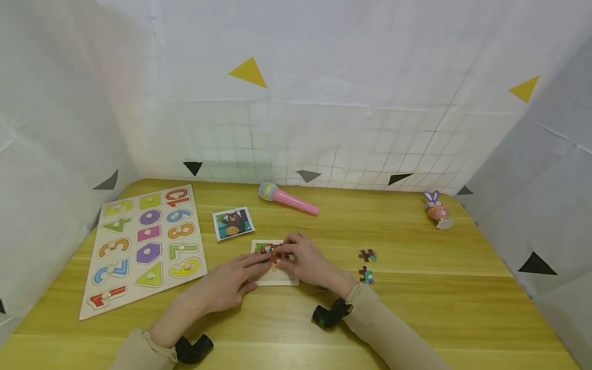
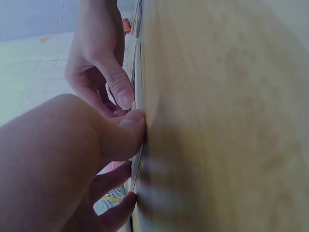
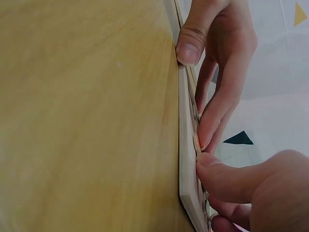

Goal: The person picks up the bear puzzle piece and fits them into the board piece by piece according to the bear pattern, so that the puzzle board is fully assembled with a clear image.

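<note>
Grained tabletop (image 1: pixel 439 303) beneath rectangular jigsaw (image 1: pixel 277 280).

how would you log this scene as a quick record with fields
work: bear jigsaw tray, partly hidden by fingers
left hand: fingertips on the jigsaw, thumb at the tray's edge
right hand: fingertips at the jigsaw; whether they pinch a piece is unclear
loose jigsaw pieces: at least two, right of the tray
left side: number-and-shape board, bear picture card
far side: pink toy microphone
far right: bunny-eared toy
</note>
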Action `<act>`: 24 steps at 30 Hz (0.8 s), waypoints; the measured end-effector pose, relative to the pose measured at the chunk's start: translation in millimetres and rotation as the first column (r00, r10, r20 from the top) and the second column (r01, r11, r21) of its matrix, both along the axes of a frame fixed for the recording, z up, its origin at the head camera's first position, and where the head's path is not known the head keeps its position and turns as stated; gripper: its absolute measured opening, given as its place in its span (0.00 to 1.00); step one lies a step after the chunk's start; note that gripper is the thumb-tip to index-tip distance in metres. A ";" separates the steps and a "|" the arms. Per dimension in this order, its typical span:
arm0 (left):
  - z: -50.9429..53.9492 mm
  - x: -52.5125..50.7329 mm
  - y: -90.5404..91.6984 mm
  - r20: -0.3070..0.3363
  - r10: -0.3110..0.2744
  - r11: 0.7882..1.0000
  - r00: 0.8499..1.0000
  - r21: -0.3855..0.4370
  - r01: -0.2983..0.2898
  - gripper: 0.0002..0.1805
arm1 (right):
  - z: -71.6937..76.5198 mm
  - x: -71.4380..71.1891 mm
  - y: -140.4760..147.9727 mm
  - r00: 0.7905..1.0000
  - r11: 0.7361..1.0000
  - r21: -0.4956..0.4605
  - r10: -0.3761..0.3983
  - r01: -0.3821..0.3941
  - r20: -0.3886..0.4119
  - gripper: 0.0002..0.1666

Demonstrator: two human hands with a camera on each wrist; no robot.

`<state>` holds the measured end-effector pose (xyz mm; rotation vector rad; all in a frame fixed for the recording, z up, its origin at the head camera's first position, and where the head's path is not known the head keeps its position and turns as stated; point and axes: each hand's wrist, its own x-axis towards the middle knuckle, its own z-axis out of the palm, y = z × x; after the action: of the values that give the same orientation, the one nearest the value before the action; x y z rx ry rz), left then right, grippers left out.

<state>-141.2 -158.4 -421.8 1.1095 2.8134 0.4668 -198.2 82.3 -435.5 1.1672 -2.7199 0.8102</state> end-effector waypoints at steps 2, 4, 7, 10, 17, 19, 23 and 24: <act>-0.2 0.2 0.0 0.001 0.003 1.000 1.000 0.001 -0.003 0.27 | 0.1 0.1 -0.1 1.000 1.000 0.000 -0.001 0.001 0.000 0.16; -0.2 0.4 0.4 0.008 0.010 1.000 1.000 -0.001 -0.010 0.28 | 0.2 0.1 -0.1 1.000 1.000 0.000 -0.003 0.003 0.001 0.16; -1.0 0.0 0.4 0.008 0.017 1.000 1.000 -0.015 -0.017 0.28 | 0.2 0.2 -0.1 1.000 1.000 -0.002 -0.008 0.008 0.002 0.16; -1.6 -0.5 0.3 -0.002 0.019 0.999 1.000 -0.033 -0.019 0.28 | 0.2 0.3 -0.1 1.000 1.000 -0.005 -0.012 0.012 0.006 0.17; -2.7 -0.6 1.2 -0.030 -0.005 1.000 1.000 -0.016 0.005 0.28 | 0.7 0.5 0.4 1.000 1.000 -0.005 -0.010 0.010 0.013 0.16; -2.7 -0.5 2.3 -0.022 -0.005 1.000 1.000 -0.018 0.005 0.28 | 1.2 0.6 0.4 1.000 1.000 -0.008 -0.007 0.007 0.011 0.16; -1.3 0.4 6.3 0.009 -0.010 1.000 1.000 -0.013 0.010 0.28 | 1.3 0.2 0.4 1.000 1.000 -0.015 -0.006 0.006 0.018 0.16; -0.8 0.8 7.6 0.019 -0.009 1.000 1.000 -0.013 0.009 0.28 | 1.2 0.1 0.5 1.000 1.000 -0.017 -0.006 0.006 0.020 0.16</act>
<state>-140.4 -150.9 -422.5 1.1086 2.7900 0.4550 -198.1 82.8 -434.2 1.1533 -2.7257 0.8464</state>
